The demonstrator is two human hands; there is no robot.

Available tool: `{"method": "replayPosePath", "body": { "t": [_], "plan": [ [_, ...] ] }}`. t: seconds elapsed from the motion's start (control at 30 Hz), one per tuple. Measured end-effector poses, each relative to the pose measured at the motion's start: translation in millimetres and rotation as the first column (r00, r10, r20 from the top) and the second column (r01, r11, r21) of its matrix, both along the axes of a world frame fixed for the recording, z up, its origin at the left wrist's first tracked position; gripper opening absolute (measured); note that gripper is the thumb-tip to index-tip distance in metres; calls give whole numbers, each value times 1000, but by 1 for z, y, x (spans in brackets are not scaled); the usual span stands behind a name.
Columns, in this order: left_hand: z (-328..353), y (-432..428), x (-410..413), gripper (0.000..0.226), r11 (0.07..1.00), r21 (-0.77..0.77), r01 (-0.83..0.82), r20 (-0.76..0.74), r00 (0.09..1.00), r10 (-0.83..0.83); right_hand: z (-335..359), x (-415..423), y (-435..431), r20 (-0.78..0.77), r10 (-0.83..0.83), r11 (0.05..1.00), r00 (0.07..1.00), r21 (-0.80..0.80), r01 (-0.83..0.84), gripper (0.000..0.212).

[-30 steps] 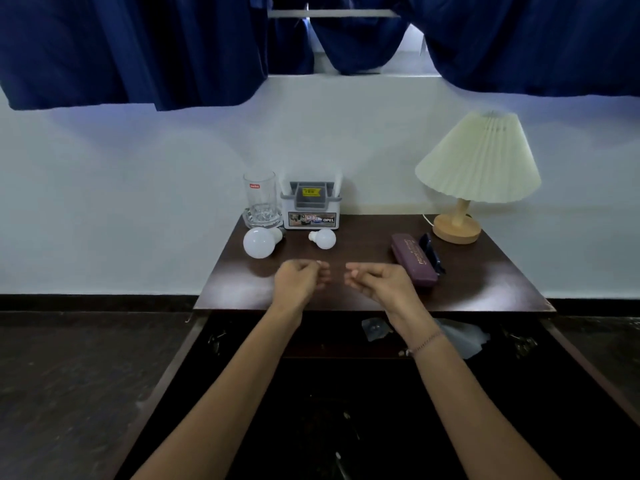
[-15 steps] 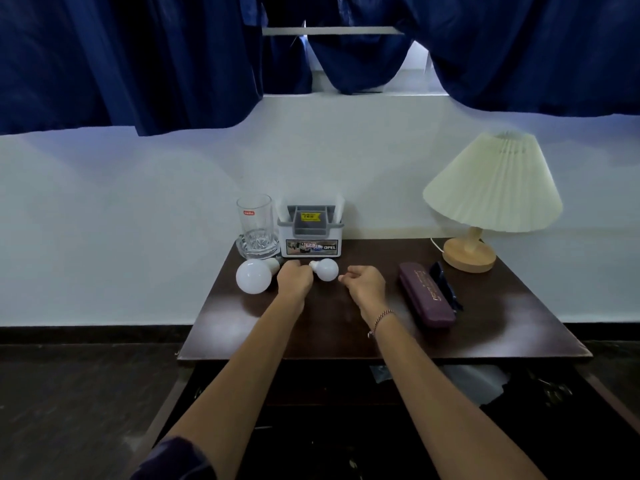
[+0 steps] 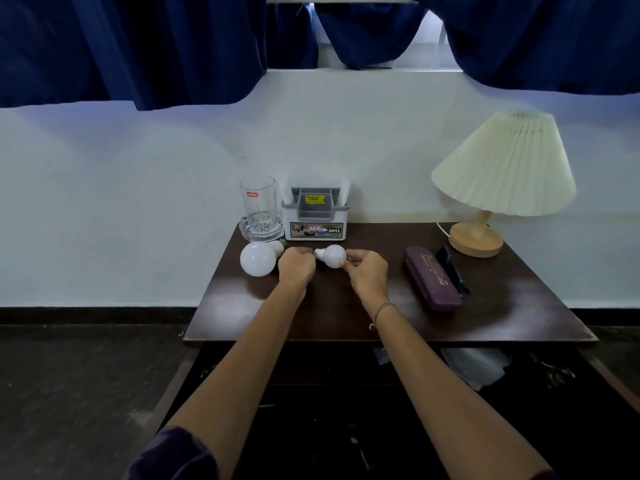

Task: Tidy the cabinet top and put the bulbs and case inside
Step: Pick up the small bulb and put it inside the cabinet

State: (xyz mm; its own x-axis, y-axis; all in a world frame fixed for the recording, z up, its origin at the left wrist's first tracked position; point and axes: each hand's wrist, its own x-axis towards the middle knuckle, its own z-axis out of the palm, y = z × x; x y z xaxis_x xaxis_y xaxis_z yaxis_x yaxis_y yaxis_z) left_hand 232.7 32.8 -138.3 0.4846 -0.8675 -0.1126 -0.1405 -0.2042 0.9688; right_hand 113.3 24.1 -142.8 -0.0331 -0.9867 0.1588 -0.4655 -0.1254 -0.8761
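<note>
Two white bulbs lie on the dark wooden cabinet top. The large bulb rests at the back left, and my left hand is curled over its screw end, which is hidden under my fingers. Just right of it is the small bulb, base pointing left, with the fingertips of my right hand pinching its round end. Both bulbs still touch the top. A purple case lies closed to the right, apart from both hands.
A drinking glass on a glass dish and a grey organiser box stand against the wall. A pleated lamp stands back right, a dark item beside the case. Below, the cabinet is open and dark, with a white bag inside.
Both hands have reached forward from the front edge to the bulbs. My left hand closed at the large bulb's base and my right hand came onto the small bulb.
</note>
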Motion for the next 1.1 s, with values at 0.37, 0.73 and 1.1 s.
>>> {"method": "replayPosePath", "body": {
  "t": [0.37, 0.73, 1.1],
  "plan": [
    [6, 91, -20, 25, 994, -81, -78, -16, 997, 77, 12, -43, 67, 201, 118, 992, 973, 16, -123, 28],
    [-21, 186, -50, 22, 992, -111, -58, 32, 998, 62, -21, -86, 133, 367, 217, 962, 905, 79, -262, 23],
    [-83, 186, -61, 22, 999, 17, -41, 4, 999, 41, -78, -99, 135, 418, 134, 911, 899, 305, -278, 22]
  ]
}}
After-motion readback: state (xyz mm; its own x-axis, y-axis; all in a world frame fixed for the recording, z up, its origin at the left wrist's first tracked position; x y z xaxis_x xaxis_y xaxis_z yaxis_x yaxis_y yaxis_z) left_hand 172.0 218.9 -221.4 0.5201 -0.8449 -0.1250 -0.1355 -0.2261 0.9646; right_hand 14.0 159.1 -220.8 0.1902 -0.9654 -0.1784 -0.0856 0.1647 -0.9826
